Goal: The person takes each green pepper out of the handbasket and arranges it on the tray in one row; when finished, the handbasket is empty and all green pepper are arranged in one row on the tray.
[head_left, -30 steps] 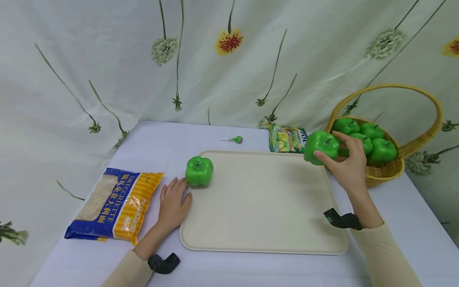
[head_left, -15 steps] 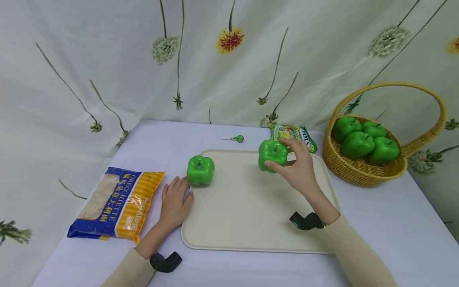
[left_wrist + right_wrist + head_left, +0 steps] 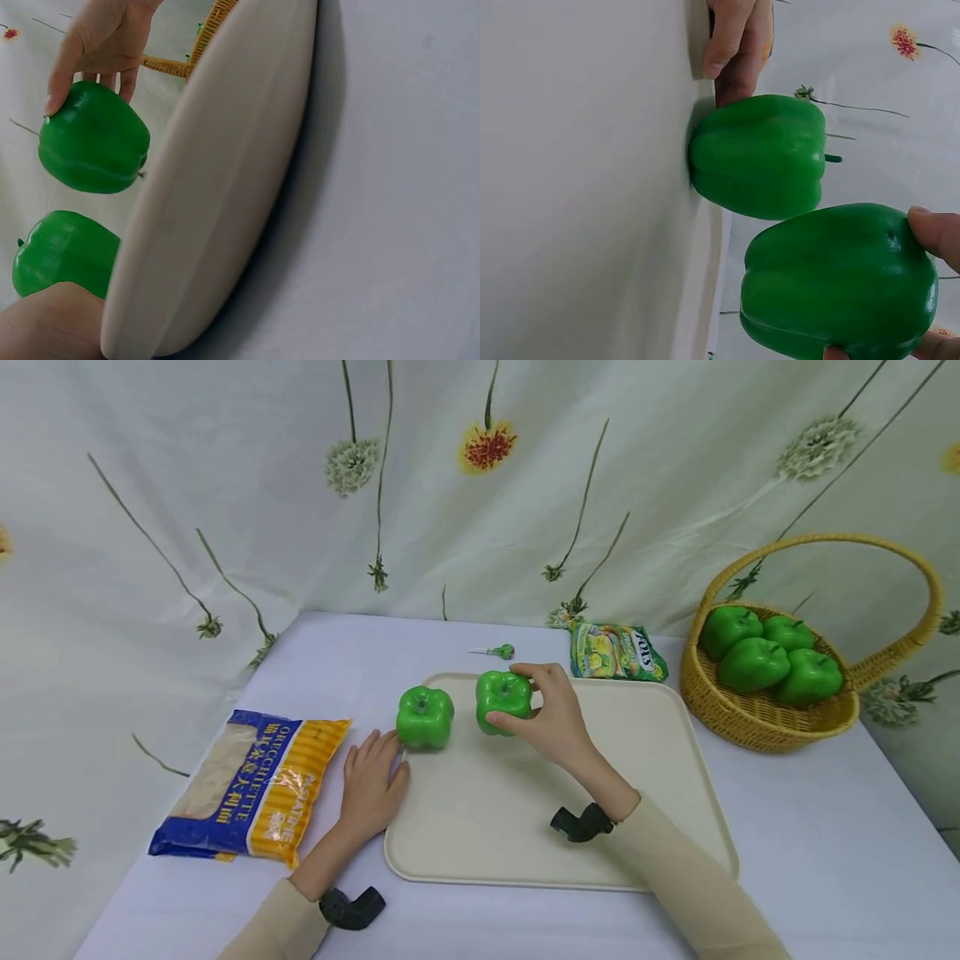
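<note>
My right hand [image 3: 553,717] pinches a green bell pepper [image 3: 502,700] between thumb and fingers over the back middle of a beige tray [image 3: 555,810]. In the right wrist view this held pepper [image 3: 840,281] appears off the tray surface. A second green bell pepper [image 3: 424,717] stands upright on the tray's back left corner. Flat beside the tray's left edge rests my left hand [image 3: 371,785], its fingertips close to that standing pepper; whether they touch it I cannot tell.
A wicker basket [image 3: 738,727] with several green peppers stands at the back right. Behind the tray lie a green snack bag [image 3: 617,652] and a lollipop [image 3: 501,652]. A blue and yellow pasta bag [image 3: 255,787] lies at the left.
My right hand has carried the pepper leftward from beside the basket to over the tray, near the standing pepper. My left hand has stayed at the tray's left edge.
</note>
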Available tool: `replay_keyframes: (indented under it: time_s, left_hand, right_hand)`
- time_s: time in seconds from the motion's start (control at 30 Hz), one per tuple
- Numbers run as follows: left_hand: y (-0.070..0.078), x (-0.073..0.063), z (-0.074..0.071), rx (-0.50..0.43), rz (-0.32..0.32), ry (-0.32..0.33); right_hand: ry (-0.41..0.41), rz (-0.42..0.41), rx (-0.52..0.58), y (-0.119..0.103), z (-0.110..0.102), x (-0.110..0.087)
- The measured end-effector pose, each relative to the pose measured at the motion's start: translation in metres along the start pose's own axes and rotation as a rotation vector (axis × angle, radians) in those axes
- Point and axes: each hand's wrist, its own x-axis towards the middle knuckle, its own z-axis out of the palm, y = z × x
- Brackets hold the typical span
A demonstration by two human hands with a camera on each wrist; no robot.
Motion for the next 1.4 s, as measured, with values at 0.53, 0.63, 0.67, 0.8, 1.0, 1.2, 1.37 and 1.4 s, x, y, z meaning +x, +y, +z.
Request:
replay_keyframes:
  time_s: [0.53, 0.63, 0.67, 0.8, 1.0, 1.2, 1.37, 1.4]
  left_hand:
    - [0.000, -0.001, 0.000, 0.008, 0.003, 0.004]
    - [-0.001, -0.001, -0.001, 0.011, 0.000, -0.003]
    - [-0.001, -0.001, -0.001, 0.012, 0.000, -0.005]
    - [-0.002, -0.001, 0.000, 0.006, 0.003, -0.003]
    - [-0.001, -0.001, 0.000, 0.016, 0.003, -0.002]
    - [-0.002, -0.001, 0.000, 0.015, 0.004, -0.001]
    - [-0.001, -0.001, 0.000, 0.016, 0.010, 0.003]
    - [-0.001, -0.001, 0.000, 0.016, 0.012, 0.004]
  right_hand:
    - [-0.058, -0.003, -0.051, 0.010, 0.035, -0.001]
    - [-0.056, -0.011, -0.028, 0.011, 0.038, -0.002]
    - [-0.058, -0.012, -0.024, 0.012, 0.038, -0.003]
    - [-0.069, -0.016, -0.015, 0.014, 0.040, -0.003]
    - [-0.068, -0.030, -0.006, 0.016, 0.043, -0.003]
    - [-0.062, -0.044, -0.005, 0.016, 0.044, -0.003]
    - [-0.075, -0.066, -0.020, 0.017, 0.044, -0.003]
    - [-0.077, -0.067, -0.021, 0.017, 0.044, -0.003]
